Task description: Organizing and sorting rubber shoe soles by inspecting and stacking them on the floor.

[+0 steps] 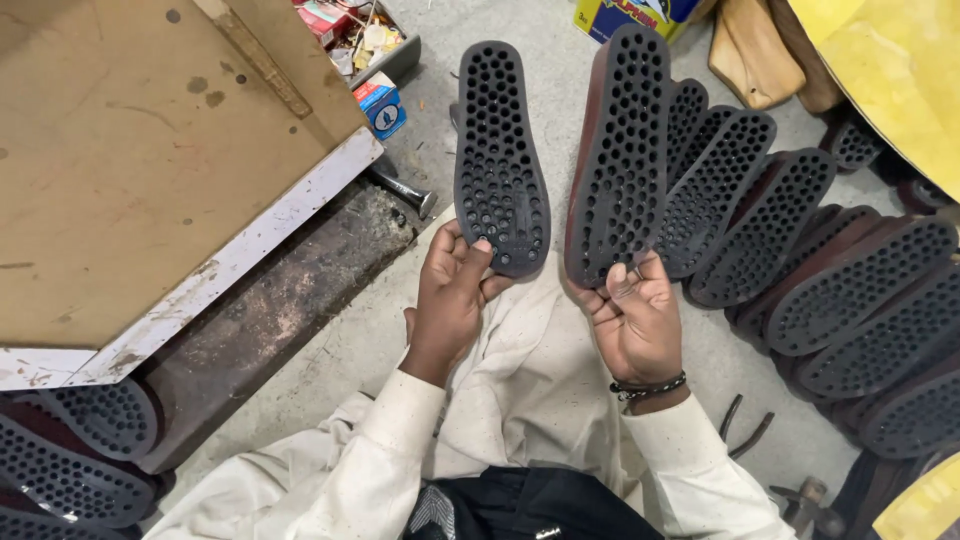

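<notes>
I hold 2 shoe soles up, studs toward me: my left hand (452, 292) is closed on the heel of the single sole (498, 160), my right hand (636, 318) grips the second sole (620, 150), just right of it. I judge I'm comparing them; next comes matching their outlines.

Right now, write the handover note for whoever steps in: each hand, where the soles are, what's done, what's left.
Left hand: grips one dark studded sole by its lower end, upright, stud side up.
Right hand: grips a second sole the same way; a reddish edge shows along its left side.
The two held soles are apart, side by side over the lap.
Right of them, a fanned row of soles lies overlapping on the concrete floor. Another pile sits at lower left beside the workbench.
Done: both soles picked up. Left: cannot tell which pile is finished.
</notes>
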